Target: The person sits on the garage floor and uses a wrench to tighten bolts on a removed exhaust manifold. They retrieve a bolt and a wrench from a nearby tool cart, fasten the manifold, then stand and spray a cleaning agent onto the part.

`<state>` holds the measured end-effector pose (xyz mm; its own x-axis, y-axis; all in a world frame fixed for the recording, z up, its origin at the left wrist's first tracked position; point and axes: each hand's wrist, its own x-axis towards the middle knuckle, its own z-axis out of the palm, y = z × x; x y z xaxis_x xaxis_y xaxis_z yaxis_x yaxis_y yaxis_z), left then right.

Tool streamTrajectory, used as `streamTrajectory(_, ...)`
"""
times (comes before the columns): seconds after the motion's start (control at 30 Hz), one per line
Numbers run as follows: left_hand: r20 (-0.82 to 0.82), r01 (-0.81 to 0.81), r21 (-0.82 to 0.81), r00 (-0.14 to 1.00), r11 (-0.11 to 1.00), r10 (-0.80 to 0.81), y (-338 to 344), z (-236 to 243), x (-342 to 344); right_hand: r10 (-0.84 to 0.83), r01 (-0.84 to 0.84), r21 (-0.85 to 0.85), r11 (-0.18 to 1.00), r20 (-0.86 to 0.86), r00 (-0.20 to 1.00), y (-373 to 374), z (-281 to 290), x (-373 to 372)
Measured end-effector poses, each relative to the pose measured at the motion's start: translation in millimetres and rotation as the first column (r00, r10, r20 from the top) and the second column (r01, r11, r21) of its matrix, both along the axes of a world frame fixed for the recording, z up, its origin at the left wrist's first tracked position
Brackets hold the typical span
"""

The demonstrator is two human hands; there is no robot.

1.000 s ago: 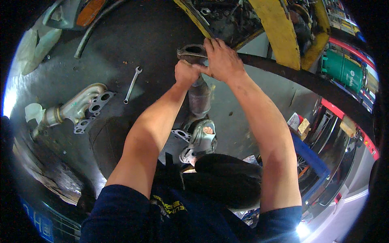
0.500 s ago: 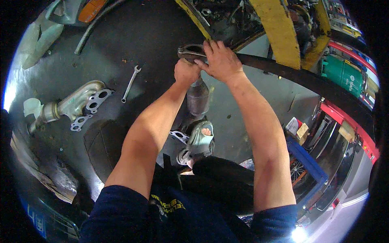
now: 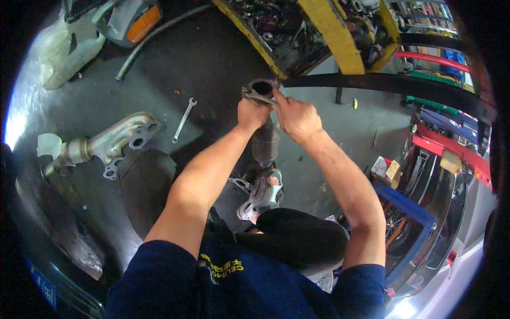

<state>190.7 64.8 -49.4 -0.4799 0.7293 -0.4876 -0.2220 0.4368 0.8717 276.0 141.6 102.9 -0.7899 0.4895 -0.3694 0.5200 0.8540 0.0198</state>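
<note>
A brownish catalytic converter (image 3: pixel 265 144) hangs or stands upright in front of me, its lower end just above my sandalled foot. Around the neck under its top flange (image 3: pixel 262 99), my left hand (image 3: pixel 252 114) is closed. Against the flange's right edge presses my right hand (image 3: pixel 299 117), the thumb and fingers closed at the rim. The dark round opening of the flange faces up. A silver exhaust manifold (image 3: pixel 114 139) with flat flange plates lies on the floor at the left. Between it and my hands rests a combination wrench (image 3: pixel 184 120).
A yellow metal bin (image 3: pixel 332 34) full of greasy parts stands just beyond my hands. A dark bar (image 3: pixel 372 81) runs right from it. A dark round seat (image 3: pixel 146 183) is by my left arm, a metal gasket (image 3: pixel 241 184) beside my foot. Back left are a hose (image 3: pixel 154 37) and a grey-orange machine (image 3: pixel 139 24).
The flange has tipped so its opening shows more. My right hand has shifted from over the flange to its right edge. The whole view has moved slightly.
</note>
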Motion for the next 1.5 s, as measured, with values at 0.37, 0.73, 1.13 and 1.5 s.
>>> streamTrajectory(0.37, 0.19, 0.061, -0.123, 0.981, 0.99, -0.037, 16, -19, -16, -0.501, 0.506, -0.029, 0.862, 0.099, 0.86, -42, 89, 73)
streamTrajectory(0.73, 0.091, 0.038, -0.124, 0.995, 0.991, -0.027, 31, -102, -5, -0.721, 0.702, 0.177, 0.69, 0.256, 0.644, -143, 220, 173)
streamTrajectory(1.13, 0.161, -0.133, -0.074, 0.977, 0.988, 0.143, -105, -81, -20, -0.452, 0.489, -0.215, 0.845, 0.201, 0.869, -85, 106, 76)
streamTrajectory(1.5, 0.222, -0.086, -0.257, 0.964, 0.963, 0.146, -100, -70, -20, -0.685, 0.735, -0.161, 0.659, 0.277, 0.674, -119, 110, 199)
